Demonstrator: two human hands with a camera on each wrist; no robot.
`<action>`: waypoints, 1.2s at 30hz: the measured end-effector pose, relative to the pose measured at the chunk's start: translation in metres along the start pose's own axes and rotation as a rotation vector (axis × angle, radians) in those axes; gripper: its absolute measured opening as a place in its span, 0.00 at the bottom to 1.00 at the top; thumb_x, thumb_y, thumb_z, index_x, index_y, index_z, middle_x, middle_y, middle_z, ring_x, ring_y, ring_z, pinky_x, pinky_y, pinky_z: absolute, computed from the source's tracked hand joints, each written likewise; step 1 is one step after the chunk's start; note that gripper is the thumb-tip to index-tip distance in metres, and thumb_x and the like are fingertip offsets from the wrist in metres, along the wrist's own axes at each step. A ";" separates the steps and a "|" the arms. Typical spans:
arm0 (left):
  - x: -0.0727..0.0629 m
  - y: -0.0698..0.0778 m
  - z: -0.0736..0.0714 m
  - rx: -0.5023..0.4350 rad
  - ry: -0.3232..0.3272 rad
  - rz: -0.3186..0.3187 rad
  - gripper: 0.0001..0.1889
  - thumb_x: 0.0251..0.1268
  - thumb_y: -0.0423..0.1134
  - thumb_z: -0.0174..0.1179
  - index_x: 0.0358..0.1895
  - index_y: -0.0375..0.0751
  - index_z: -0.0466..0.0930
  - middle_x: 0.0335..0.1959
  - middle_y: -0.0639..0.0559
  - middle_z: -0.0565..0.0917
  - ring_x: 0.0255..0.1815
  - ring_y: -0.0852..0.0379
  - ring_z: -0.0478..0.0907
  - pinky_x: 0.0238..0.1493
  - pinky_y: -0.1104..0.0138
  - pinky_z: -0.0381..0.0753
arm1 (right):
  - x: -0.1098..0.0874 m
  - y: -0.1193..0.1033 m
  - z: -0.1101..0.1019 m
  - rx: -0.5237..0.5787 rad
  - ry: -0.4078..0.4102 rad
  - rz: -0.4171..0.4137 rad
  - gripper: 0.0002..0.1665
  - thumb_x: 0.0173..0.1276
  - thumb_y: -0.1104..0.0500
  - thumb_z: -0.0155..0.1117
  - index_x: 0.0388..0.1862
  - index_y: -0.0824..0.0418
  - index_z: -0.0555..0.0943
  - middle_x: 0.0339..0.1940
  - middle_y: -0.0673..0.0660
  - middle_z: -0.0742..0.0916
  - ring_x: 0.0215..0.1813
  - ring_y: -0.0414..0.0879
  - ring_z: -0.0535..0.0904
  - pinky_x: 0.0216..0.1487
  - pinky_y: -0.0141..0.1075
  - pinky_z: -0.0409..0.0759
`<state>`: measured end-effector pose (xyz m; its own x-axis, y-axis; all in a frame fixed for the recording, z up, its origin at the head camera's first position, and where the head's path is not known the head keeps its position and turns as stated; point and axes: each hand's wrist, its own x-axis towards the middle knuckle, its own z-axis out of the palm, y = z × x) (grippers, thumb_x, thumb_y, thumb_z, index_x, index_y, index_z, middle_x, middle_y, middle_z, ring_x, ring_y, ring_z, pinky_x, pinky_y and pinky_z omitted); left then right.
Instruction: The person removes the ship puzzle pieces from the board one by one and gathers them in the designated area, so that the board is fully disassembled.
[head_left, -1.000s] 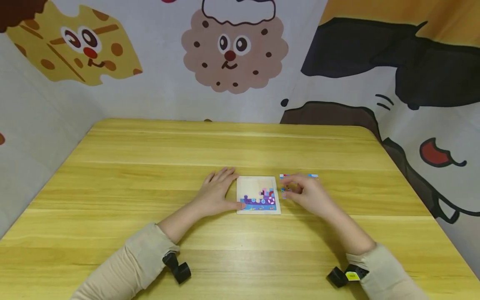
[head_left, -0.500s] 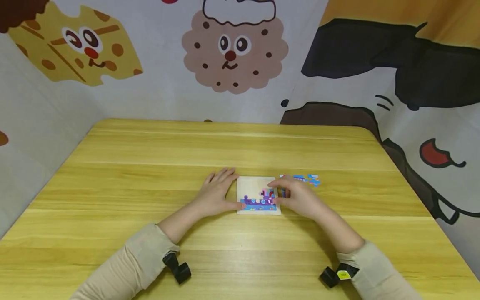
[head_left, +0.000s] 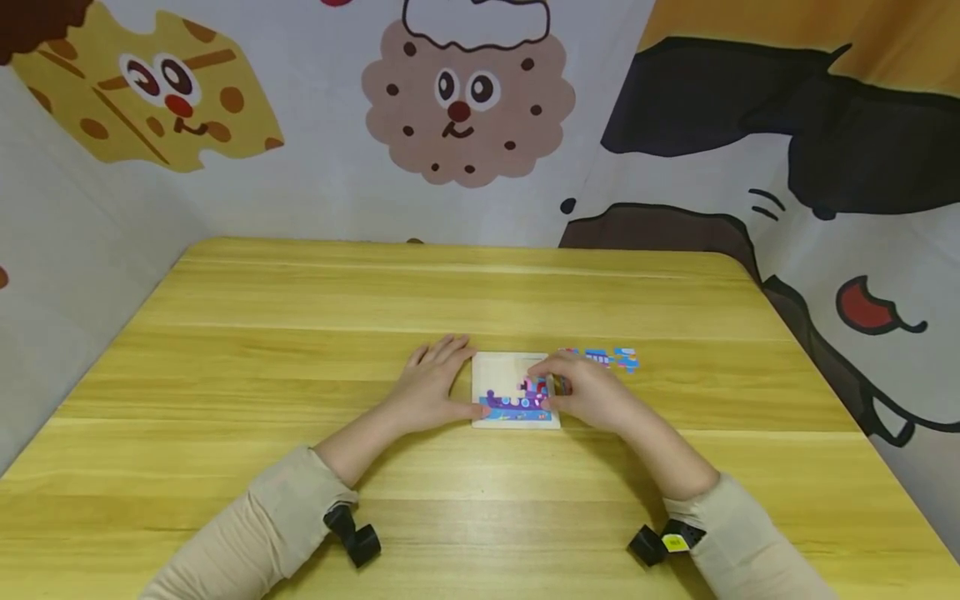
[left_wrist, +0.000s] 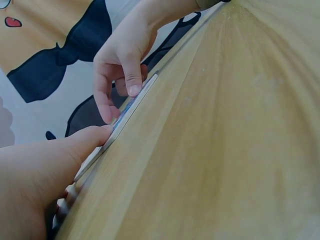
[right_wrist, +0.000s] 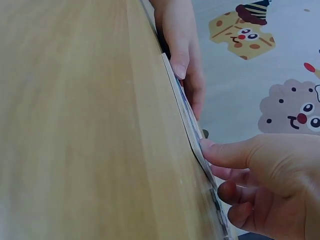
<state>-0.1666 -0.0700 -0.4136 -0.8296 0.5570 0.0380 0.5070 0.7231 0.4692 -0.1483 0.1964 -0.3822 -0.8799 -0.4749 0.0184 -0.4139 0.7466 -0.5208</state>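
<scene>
A square wooden puzzle board [head_left: 495, 368] lies on the table with a colourful boat picture [head_left: 517, 408] across its lower part. The upper left shows bare pale wood. My left hand [head_left: 427, 392] steadies the left side, its thumb straight on the lower corner and its fingers spread along the upper left edge. Over the right side is my right hand [head_left: 596, 396], thumb and index finger bent down onto the pieces there with a gap between the tips. I cannot tell whether they pinch a piece. In the right wrist view the right thumb [right_wrist: 225, 152] touches the board's edge.
Loose puzzle pieces [head_left: 626, 359] in blue and other colours lie right of the board, partly behind the right hand. The wooden table [head_left: 480, 500] extends all around, with a cartoon-printed curtain [head_left: 315, 183] along its far edge.
My right hand has moved left from the loose pieces onto the right side of the board, uncovering more of those pieces. The left hand has stayed put.
</scene>
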 end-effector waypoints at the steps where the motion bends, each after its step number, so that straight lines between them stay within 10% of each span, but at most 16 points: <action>1: 0.000 0.000 0.000 0.001 0.000 0.001 0.49 0.53 0.68 0.61 0.74 0.42 0.58 0.76 0.48 0.50 0.76 0.49 0.40 0.70 0.46 0.35 | 0.001 0.000 0.000 -0.003 -0.006 0.000 0.23 0.57 0.65 0.72 0.53 0.55 0.83 0.53 0.54 0.82 0.60 0.55 0.74 0.56 0.51 0.74; 11: 0.000 0.000 -0.001 -0.007 -0.004 -0.004 0.49 0.53 0.67 0.61 0.74 0.41 0.57 0.76 0.47 0.51 0.76 0.48 0.40 0.70 0.46 0.35 | 0.006 -0.001 -0.002 0.064 -0.078 0.026 0.24 0.58 0.67 0.72 0.54 0.56 0.82 0.47 0.53 0.80 0.32 0.44 0.72 0.33 0.38 0.74; 36: 0.000 0.001 -0.002 -0.001 -0.004 -0.016 0.50 0.52 0.68 0.61 0.73 0.42 0.58 0.76 0.48 0.51 0.76 0.49 0.40 0.70 0.47 0.35 | 0.000 0.005 0.001 0.095 -0.019 -0.018 0.23 0.58 0.67 0.71 0.53 0.53 0.81 0.31 0.46 0.79 0.25 0.43 0.71 0.25 0.36 0.73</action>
<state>-0.1661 -0.0696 -0.4115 -0.8367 0.5470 0.0274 0.4936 0.7315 0.4704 -0.1502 0.1999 -0.3855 -0.8676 -0.4971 0.0125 -0.4046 0.6910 -0.5990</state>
